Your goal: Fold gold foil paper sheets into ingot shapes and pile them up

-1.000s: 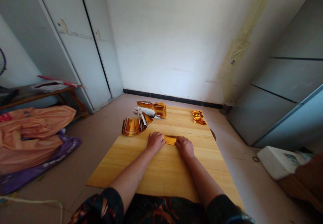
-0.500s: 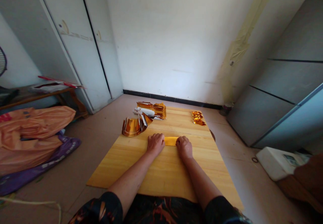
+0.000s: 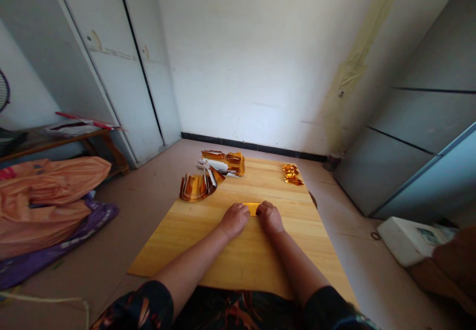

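Note:
A small strip of gold foil paper point(image 3: 252, 208) lies low over the wooden board, stretched between my two hands. My left hand point(image 3: 235, 219) has its fingers closed on the strip's left end. At the right end, my right hand point(image 3: 270, 217) grips it with curled fingers. Both ends of the strip are hidden under the fingers. Beyond my left hand sits a curved stack of gold foil sheets point(image 3: 195, 186). Several folded gold foil pieces point(image 3: 292, 175) rest at the board's far right corner.
Another pile of gold and white sheets point(image 3: 235, 163) is at the far edge of the wooden board point(image 3: 223, 265). A white foam box point(image 3: 403, 238) stands on the floor to the right. Orange and purple bags point(image 3: 55, 206) lie at the left, near the grey cabinet point(image 3: 111, 47).
My left hand has shifted right and slightly nearer to me, closing the gap to my right hand. Less of the gold strip shows between them.

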`<state>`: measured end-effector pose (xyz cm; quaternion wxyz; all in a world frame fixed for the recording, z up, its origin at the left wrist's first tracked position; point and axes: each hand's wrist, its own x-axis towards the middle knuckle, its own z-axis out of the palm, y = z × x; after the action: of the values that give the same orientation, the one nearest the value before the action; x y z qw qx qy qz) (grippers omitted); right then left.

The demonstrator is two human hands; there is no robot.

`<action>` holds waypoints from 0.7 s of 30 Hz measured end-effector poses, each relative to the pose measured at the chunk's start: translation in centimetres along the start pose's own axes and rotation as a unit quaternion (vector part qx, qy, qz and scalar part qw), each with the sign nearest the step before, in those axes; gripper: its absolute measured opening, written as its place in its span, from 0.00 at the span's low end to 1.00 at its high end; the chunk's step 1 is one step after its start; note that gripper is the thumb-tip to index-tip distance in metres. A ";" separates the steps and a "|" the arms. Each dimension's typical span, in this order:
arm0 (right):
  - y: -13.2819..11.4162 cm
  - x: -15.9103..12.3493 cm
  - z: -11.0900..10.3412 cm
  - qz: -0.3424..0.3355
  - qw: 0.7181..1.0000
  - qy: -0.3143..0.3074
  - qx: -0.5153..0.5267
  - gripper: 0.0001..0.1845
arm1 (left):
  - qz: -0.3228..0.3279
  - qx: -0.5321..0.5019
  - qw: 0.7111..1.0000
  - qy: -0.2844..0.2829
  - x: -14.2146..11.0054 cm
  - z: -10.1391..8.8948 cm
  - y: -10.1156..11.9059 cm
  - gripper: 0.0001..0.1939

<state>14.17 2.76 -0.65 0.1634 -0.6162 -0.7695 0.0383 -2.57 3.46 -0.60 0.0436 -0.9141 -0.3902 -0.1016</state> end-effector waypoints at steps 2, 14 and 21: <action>0.0 -0.1 0.1 0.028 0.999 0.005 0.028 0.12 | -0.028 0.001 1.000 -0.006 -0.4 0.1 0.8 0.13; -2.8 -0.2 0.2 0.180 0.983 0.044 0.007 0.11 | -0.080 -0.058 0.995 0.002 -1.7 -1.0 1.3 0.13; -2.0 -0.2 0.2 0.202 0.978 0.037 0.044 0.04 | -0.058 -0.048 0.997 0.012 -1.9 -1.2 0.8 0.14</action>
<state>12.28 2.12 -0.37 0.2076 -0.7523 -0.6199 0.0809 -3.48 1.33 0.14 -0.0013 -0.8897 -0.4364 -0.1339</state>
